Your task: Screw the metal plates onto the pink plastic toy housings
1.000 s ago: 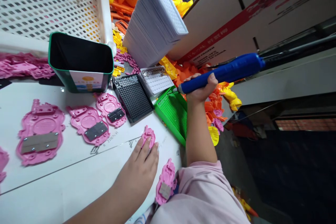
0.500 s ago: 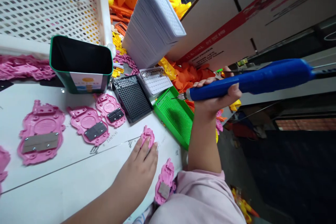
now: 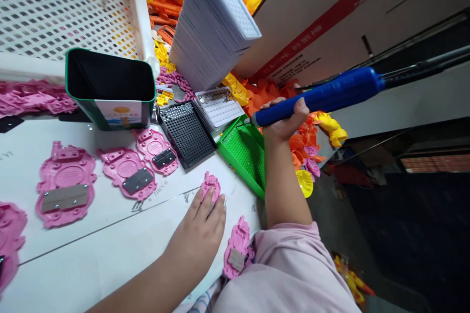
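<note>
My right hand (image 3: 288,120) is wrapped round a blue electric screwdriver (image 3: 323,95). The tool lies nearly level, its bit over the green perforated tray (image 3: 244,149), where small screws sit near the far edge; whether the bit touches one I cannot tell. My left hand (image 3: 203,222) lies flat, fingers stretched over a pink plastic casing (image 3: 211,183) on the white table, covering most of it. Another pink casing with a grey plate (image 3: 237,254) rests near my body. Further pink casings with screwed-on plates (image 3: 68,183) lie to the left.
A dark green bin (image 3: 110,78) stands behind the casings, beside a black perforated tray (image 3: 189,132). Beyond are a tall stack of white trays (image 3: 209,24), a white crate (image 3: 66,10) and a cardboard box (image 3: 293,34). Orange and yellow parts (image 3: 301,137) lie at the right.
The screwdriver and my right hand have moved left and slightly up in view, the bit still over the green tray. My left hand stays on the pink casing; the view has shifted slightly.
</note>
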The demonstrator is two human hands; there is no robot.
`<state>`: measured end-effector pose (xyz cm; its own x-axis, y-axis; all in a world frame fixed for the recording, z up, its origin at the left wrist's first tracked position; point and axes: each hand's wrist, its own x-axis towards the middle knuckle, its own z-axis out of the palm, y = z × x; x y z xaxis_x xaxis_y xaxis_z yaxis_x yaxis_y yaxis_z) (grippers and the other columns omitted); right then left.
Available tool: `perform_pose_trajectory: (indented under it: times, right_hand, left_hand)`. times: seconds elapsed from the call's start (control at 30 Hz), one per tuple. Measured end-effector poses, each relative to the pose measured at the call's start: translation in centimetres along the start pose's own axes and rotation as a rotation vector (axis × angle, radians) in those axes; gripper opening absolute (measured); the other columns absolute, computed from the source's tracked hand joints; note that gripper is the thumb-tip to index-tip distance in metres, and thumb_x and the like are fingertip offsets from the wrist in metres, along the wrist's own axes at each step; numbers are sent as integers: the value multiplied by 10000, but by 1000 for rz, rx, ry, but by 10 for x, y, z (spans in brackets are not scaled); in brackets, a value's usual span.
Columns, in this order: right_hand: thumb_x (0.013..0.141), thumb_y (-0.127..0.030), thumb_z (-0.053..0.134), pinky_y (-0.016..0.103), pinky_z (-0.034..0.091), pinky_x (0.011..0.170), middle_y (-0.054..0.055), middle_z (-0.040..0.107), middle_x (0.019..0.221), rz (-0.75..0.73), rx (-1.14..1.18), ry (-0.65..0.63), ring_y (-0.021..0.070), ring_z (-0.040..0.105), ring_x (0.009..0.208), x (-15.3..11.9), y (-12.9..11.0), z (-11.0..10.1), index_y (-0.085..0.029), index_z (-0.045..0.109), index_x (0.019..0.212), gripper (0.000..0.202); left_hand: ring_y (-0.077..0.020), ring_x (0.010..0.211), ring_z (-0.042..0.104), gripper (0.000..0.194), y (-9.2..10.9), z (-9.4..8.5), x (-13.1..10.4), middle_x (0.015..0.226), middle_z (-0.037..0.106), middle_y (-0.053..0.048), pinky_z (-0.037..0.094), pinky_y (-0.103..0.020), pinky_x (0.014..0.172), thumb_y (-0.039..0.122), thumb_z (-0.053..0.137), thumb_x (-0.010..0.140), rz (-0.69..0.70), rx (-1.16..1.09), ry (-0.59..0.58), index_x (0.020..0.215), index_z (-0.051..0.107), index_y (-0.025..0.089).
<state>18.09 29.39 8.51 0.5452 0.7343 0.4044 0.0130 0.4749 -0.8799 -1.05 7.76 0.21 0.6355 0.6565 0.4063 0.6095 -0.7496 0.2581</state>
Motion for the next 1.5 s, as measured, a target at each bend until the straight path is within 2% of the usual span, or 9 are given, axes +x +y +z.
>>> perform_pose_trajectory:
  times: [0.23,0.53,0.7,0.83,0.93,1.03,1.13,1.23,1.5]
  right_hand:
    - [666,-508,509,222,446,408,-71,529,508,23,10,-50,102,558,416,-2,-2,4,-228,441,692,290]
    - [659,-557,528,250,456,420,-52,524,534,54,7,20,114,547,440,3,-2,2,-245,432,681,327]
    - [671,-588,468,243,431,426,-61,501,534,28,6,51,109,521,429,6,-16,2,-247,432,735,348]
    - [623,-557,488,242,423,417,-62,519,495,67,32,23,115,522,418,-6,-40,5,-246,461,782,351]
    - [631,-549,493,246,424,403,-62,552,491,97,66,-85,119,525,406,-31,-64,6,-249,514,845,369]
    - [635,-560,534,278,445,408,-53,587,503,152,110,-272,135,528,399,-64,-79,5,-261,564,832,359]
    - [643,-553,586,315,463,421,-40,616,547,205,195,-452,159,547,415,-91,-82,0,-289,608,850,336]
    - [671,-522,622,343,494,471,-17,632,618,222,255,-616,177,591,482,-103,-77,-7,-292,626,897,323]
    - [664,-561,620,356,500,474,-29,617,619,203,218,-614,178,581,474,-103,-69,-11,-325,660,975,393]
  left_hand:
    - [-316,1210,549,341,0,-1,0,1282,646,-98,257,-510,1093,258,522,878,8,0,-27,1161,685,160]
    - [-329,1188,565,330,-1,-1,0,1268,657,-95,246,-512,1093,247,539,859,13,-9,-3,1129,703,152]
    - [-324,1217,542,341,-1,-1,-1,1293,638,-108,252,-513,1096,259,543,870,18,1,-46,1168,679,161]
    - [-326,1219,543,342,-1,-1,-1,1301,633,-105,247,-518,1106,255,538,873,16,-4,-48,1170,678,159]
    - [-321,1229,537,359,-1,-1,-1,1314,620,-116,244,-528,1116,241,530,876,22,-8,-65,1200,659,156]
    - [-319,1245,525,381,-1,-2,0,1334,601,-127,229,-527,1130,246,514,884,19,-20,-94,1229,641,150]
    - [-335,1252,518,374,0,-2,1,1322,604,-134,214,-527,1137,248,504,886,2,-38,-55,1206,655,130]
    - [-334,1253,519,367,0,-2,1,1289,621,-146,210,-527,1146,225,507,888,-5,-56,-30,1205,654,113]
    - [-324,1260,517,351,1,-2,1,1221,649,-136,177,-535,1174,216,502,894,-7,-55,-18,1193,661,122]
